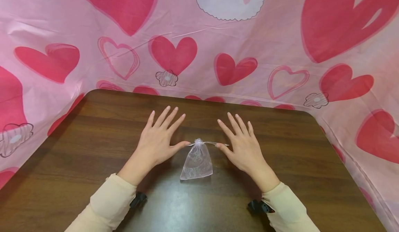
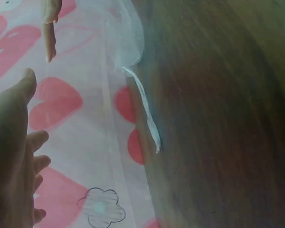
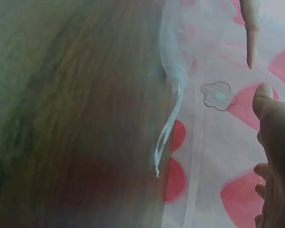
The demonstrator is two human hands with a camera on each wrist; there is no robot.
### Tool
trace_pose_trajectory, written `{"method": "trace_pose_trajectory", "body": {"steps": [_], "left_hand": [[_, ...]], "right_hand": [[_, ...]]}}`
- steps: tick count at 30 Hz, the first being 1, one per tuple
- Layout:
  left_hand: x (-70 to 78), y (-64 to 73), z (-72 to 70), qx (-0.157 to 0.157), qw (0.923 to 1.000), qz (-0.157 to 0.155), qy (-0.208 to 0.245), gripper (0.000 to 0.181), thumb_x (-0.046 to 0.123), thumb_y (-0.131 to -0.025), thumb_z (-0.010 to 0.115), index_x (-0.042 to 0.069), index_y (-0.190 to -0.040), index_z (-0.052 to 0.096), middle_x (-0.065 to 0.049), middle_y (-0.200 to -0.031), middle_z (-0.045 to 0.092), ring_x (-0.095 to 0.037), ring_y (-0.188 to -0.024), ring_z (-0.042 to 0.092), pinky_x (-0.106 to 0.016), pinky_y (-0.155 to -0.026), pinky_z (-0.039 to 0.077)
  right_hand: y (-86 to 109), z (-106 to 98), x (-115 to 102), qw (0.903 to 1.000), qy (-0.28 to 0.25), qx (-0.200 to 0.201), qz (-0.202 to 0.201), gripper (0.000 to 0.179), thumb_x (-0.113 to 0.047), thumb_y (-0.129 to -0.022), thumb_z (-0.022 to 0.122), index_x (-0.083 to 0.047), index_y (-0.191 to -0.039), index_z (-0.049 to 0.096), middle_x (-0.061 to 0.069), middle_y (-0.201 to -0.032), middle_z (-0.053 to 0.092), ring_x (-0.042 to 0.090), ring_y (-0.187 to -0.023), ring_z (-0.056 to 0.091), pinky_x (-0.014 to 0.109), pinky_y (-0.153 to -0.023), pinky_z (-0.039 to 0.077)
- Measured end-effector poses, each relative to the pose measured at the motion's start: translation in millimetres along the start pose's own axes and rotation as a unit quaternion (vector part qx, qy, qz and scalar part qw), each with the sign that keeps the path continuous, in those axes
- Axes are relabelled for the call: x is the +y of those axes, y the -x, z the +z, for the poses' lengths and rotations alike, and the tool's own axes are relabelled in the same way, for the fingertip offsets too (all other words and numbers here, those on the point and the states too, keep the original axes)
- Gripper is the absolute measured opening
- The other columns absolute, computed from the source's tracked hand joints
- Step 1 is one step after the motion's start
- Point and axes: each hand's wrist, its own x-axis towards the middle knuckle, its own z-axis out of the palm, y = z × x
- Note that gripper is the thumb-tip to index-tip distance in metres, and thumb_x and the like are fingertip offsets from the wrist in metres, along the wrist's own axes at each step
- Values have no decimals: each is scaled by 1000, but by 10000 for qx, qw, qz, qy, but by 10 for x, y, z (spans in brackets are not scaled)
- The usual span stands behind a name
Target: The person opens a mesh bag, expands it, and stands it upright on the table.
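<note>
A small sheer white organza drawstring pouch (image 1: pixel 197 164) lies on the brown table, its neck gathered tight and its wide end toward me. Thin white drawcords (image 3: pixel 168 123) run out from the neck to both sides. My left hand (image 1: pixel 157 140) is spread to the left of the pouch, fingers straight. On the other side my right hand (image 1: pixel 244 148) is spread the same way. From the head, each thumb tip overlaps a cord end. In the wrist views the left cord (image 2: pixel 145 104) and the right one both lie apart from the hands. Neither hand holds anything.
The dark wood-grain table (image 1: pixel 78 149) has rounded far corners. Behind it and along both sides hangs a pink cloth (image 1: pixel 199 27) printed with red hearts and small flowers. A dark strap device (image 1: pixel 138 199) sits at each sleeve cuff.
</note>
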Motion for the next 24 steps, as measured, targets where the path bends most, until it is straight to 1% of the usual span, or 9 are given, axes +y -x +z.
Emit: {"method": "trace_pose_trajectory", "body": {"steps": [4,8,15,24], "left_hand": [[8,-18,45,-29,9998,153,158,85,73,-88,49,24,-156,32,-3,-163,22,-23,-151,9,-51,-118,1],[22,-38,87,-62,9994,282,188,83,72,-89,50,24,-155,34,-2,-163,23,-23,-151,10,-52,-118,3],[48,-80,142,-389,9982,433,152,80,71,-92,45,26,-156,31,-1,-164,20,-22,-151,6,-52,-118,3],[71,-135,193,-415,9960,613,506,77,67,-91,52,24,-153,38,-1,-161,29,-23,-150,18,-53,-117,12]], "right_hand": [[-24,39,-36,9998,-139,-145,-73,73,-59,-94,54,-29,-157,30,7,-164,18,30,-150,12,59,-115,11],[-54,75,-50,9993,-241,-265,-133,73,-58,-95,54,-29,-157,28,6,-164,18,29,-150,13,59,-115,12],[-113,120,-52,9978,-429,-386,-316,70,-55,-97,54,-27,-157,30,7,-163,22,29,-149,16,57,-116,14],[-186,158,-42,9955,-528,-646,-440,68,-53,-97,55,-27,-156,32,5,-162,26,27,-149,20,55,-116,16]]}}
